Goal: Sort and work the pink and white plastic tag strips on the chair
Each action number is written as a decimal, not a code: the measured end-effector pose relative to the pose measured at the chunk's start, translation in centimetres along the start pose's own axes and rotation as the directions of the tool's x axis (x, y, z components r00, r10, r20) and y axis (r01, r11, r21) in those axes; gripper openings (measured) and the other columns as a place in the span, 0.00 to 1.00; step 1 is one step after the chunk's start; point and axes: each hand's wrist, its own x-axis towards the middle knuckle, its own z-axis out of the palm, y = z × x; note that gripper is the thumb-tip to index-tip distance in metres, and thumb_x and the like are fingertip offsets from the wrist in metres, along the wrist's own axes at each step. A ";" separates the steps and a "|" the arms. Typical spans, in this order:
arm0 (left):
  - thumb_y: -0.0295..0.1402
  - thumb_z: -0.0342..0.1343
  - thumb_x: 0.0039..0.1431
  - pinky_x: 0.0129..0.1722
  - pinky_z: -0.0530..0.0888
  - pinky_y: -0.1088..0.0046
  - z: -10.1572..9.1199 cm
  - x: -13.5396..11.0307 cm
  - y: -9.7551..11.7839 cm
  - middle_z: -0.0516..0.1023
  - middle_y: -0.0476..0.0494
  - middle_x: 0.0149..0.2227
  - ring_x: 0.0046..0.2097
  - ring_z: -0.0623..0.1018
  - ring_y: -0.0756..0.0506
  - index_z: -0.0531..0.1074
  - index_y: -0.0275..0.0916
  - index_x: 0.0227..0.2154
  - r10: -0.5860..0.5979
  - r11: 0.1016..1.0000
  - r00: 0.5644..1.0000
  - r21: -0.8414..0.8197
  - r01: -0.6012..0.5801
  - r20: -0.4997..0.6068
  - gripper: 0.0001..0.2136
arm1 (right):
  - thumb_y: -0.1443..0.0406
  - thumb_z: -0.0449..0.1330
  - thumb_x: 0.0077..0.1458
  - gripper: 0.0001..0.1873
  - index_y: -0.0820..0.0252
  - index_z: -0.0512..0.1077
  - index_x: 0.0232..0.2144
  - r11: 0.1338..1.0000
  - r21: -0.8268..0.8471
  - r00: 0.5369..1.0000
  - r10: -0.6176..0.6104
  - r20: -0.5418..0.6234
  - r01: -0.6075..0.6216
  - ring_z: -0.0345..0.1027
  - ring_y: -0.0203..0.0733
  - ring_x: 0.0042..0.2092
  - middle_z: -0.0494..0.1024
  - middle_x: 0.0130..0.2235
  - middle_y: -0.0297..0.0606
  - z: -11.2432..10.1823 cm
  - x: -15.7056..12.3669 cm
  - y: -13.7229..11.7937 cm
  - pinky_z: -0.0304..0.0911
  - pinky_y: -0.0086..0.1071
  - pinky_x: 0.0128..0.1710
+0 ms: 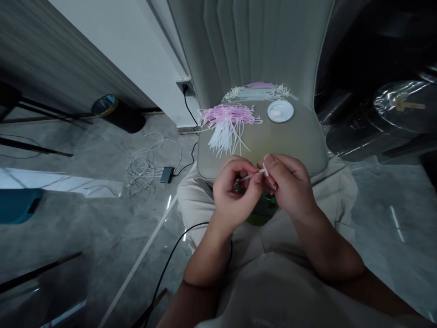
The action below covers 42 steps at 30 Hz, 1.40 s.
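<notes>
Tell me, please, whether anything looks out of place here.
The white cables stand out: they lie in a loose tangle on the floor, left of the chair, by a small black box. No spill or damage is evident.

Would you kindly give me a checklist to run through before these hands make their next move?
1. White stick held: ok, pinched between thumb and finger of the left hand.
2. Right hand grip: cannot tell; its fingers are at the T-shaped end, partly covering it.
3. White dish steady: ok, it rests flat on the chair seat, a small white lump in it.
4. Near pile tidy: not ok, its pink and white sticks splay and cross.
5. Far pile count: cannot tell, its sticks overlap.
</notes>
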 end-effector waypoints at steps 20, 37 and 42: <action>0.28 0.60 0.56 0.26 0.67 0.76 0.0 -0.3 0.2 0.69 0.50 0.30 0.27 0.68 0.54 0.71 0.40 0.33 -0.005 1.000 1.000 0.026 0.005 0.008 0.04 | 0.51 0.57 0.60 0.25 0.58 0.62 0.18 0.995 0.080 0.998 0.058 0.001 -0.058 0.52 0.31 0.21 0.59 0.18 0.28 0.0 0.0 0.9 0.47 0.30 0.21; 0.28 0.60 0.56 0.27 0.68 0.76 -0.2 -0.4 0.0 0.69 0.51 0.29 0.27 0.70 0.53 0.71 0.40 0.33 -0.032 0.999 0.999 0.041 0.032 0.018 0.03 | 0.54 0.57 0.61 0.22 0.58 0.63 0.19 1.000 -0.011 0.999 0.023 -0.045 -0.023 0.53 0.30 0.22 0.60 0.19 0.28 0.5 0.0 0.3 0.50 0.28 0.21; 0.28 0.60 0.56 0.26 0.68 0.76 -0.2 -0.4 -0.2 0.70 0.51 0.29 0.27 0.70 0.54 0.72 0.40 0.33 -0.032 0.999 0.999 0.028 0.032 0.026 0.03 | 0.55 0.57 0.61 0.22 0.58 0.62 0.19 1.000 0.003 0.999 0.025 -0.042 -0.025 0.53 0.30 0.23 0.59 0.20 0.28 0.6 0.0 0.4 0.50 0.28 0.22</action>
